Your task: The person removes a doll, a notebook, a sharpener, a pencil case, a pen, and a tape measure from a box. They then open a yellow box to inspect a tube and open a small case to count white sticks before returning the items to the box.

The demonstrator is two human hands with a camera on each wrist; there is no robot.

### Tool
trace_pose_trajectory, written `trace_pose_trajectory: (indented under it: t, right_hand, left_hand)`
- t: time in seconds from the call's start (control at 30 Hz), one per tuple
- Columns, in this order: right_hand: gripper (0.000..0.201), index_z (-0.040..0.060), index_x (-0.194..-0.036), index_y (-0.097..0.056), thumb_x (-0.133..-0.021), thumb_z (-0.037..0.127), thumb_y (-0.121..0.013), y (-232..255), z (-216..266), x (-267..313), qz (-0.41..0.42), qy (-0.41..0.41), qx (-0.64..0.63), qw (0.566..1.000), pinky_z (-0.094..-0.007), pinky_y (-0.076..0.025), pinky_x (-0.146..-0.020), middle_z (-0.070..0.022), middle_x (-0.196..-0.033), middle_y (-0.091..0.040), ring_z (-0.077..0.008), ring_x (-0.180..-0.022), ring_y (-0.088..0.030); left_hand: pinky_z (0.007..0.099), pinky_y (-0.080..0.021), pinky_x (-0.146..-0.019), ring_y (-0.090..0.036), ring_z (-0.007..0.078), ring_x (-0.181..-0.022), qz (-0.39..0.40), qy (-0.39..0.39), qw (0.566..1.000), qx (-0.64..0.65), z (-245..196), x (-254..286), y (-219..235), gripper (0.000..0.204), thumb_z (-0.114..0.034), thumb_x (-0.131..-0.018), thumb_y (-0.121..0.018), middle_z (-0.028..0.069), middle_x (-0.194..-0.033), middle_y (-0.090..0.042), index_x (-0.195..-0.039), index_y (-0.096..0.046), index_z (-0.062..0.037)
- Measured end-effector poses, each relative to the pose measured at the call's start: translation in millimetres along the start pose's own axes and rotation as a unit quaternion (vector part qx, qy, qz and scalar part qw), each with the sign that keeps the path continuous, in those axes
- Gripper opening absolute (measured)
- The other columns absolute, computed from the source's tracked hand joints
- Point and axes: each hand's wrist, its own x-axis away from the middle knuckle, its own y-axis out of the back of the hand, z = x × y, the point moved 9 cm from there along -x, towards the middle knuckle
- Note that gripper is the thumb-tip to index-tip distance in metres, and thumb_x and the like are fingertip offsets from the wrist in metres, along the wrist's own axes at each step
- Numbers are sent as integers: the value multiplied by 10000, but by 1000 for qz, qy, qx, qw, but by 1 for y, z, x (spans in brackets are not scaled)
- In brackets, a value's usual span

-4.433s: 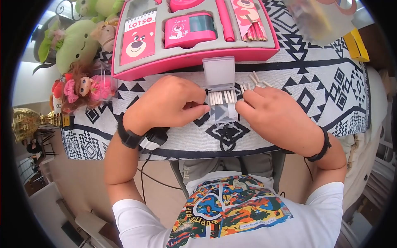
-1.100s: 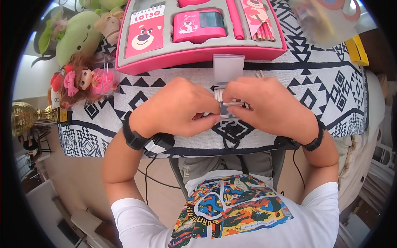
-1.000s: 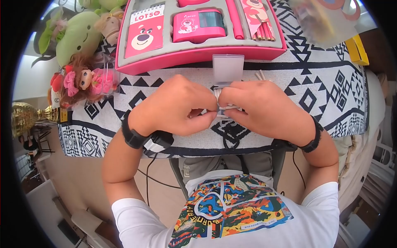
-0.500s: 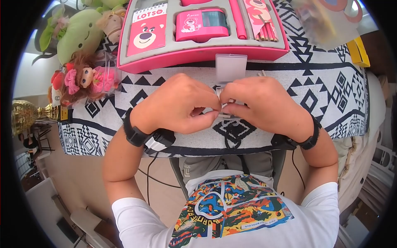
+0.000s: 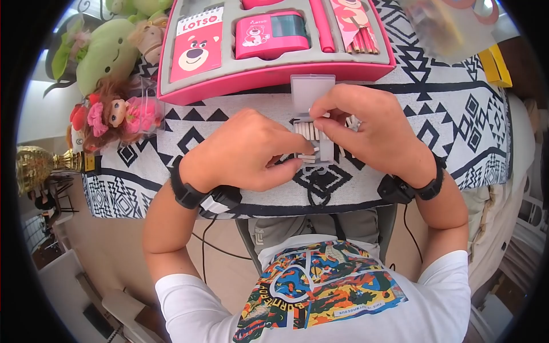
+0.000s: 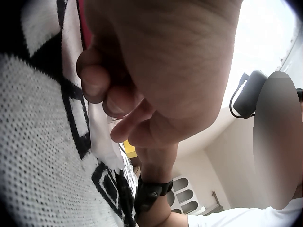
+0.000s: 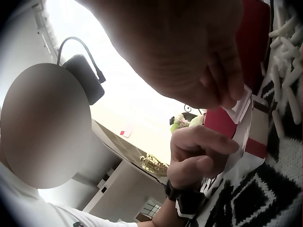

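A small clear plastic case (image 5: 326, 150) stands between the hands with its lid (image 5: 312, 91) raised. A row of short white sticks (image 5: 306, 131) fills its upper part, and a few more (image 5: 307, 158) lie crosswise near its front. My left hand (image 5: 243, 148) reaches in from the left, index fingertip inside the case and thumb apart at its edge. Over the upper right corner, my right hand (image 5: 369, 123) pinches a white stick (image 5: 327, 115) between thumb and forefinger. Loose white sticks (image 7: 294, 101) lie beside the case on the patterned cloth, partly hidden by the right hand in the head view.
Behind the case sits a pink gift box (image 5: 274, 76) holding a notepad, a pink sharpener and pencils. A packaged doll (image 5: 123, 111) and green plush toys (image 5: 108, 54) are at the left. A yellow box (image 5: 494, 66) stands at the far right of the cloth (image 5: 229, 200).
Both hands met over the case half a second ago. The right hand has since lifted up and away, uncovering the row of sticks; the left has stayed nearly in place.
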Motion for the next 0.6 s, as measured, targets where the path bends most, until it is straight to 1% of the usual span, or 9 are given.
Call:
trace_pose_trajectory:
  t: [0.07,0.2,0.27,0.37,0.47,0.6]
  right_hand:
    - [152,53,-1001,-655,-853,32,-684,3,-3,0,-19,-5,-27,999,-341,-546,-692,-101,-835,-670,-271,-748,-674]
    - [173,52,-1018,-658,-850,16,-674,4,-3,0,-24,2,-24,999,-339,-550,-702,-104,-859,-676,-269,-763,-681]
    - [171,50,-1015,-657,-849,11,-668,4,0,0,-28,20,-15,999,-343,-550,-701,-103,-871,-676,-269,-775,-684]
    - [173,49,-1016,-658,-848,9,-663,5,3,0,-29,27,-15,999,-346,-549,-699,-101,-877,-676,-271,-785,-684]
    - [169,50,-1012,-657,-848,12,-664,5,2,1,-32,31,-4,999,-347,-545,-695,-102,-876,-675,-276,-784,-681]
    - [157,51,-1004,-655,-851,15,-664,5,3,1,-34,36,-7,999,-350,-542,-691,-100,-871,-674,-277,-781,-680]
  left_hand:
    - [343,-437,-478,-572,231,-461,-7,5,1000,-27,-2,-2,2,285,-63,-750,-683,55,-543,-564,-1018,-775,-88]
    - [346,-441,-480,-574,237,-465,9,2,999,-38,1,-1,-3,301,-59,-755,-684,55,-547,-570,-1040,-774,-90]
    - [355,-449,-489,-579,246,-470,15,-6,1000,-24,3,0,-5,326,-61,-760,-678,63,-551,-572,-1070,-771,-94]
    - [369,-462,-501,-587,265,-484,19,13,1000,-20,2,-2,-4,324,-52,-760,-668,77,-558,-577,-1063,-775,-101]
    - [377,-468,-508,-595,285,-502,22,-1,999,-41,-2,-3,-6,337,-35,-750,-656,84,-566,-582,-1056,-779,-108]
    - [380,-473,-512,-598,297,-514,25,0,999,-40,1,-2,-9,342,-16,-737,-647,91,-583,-597,-1039,-778,-106]
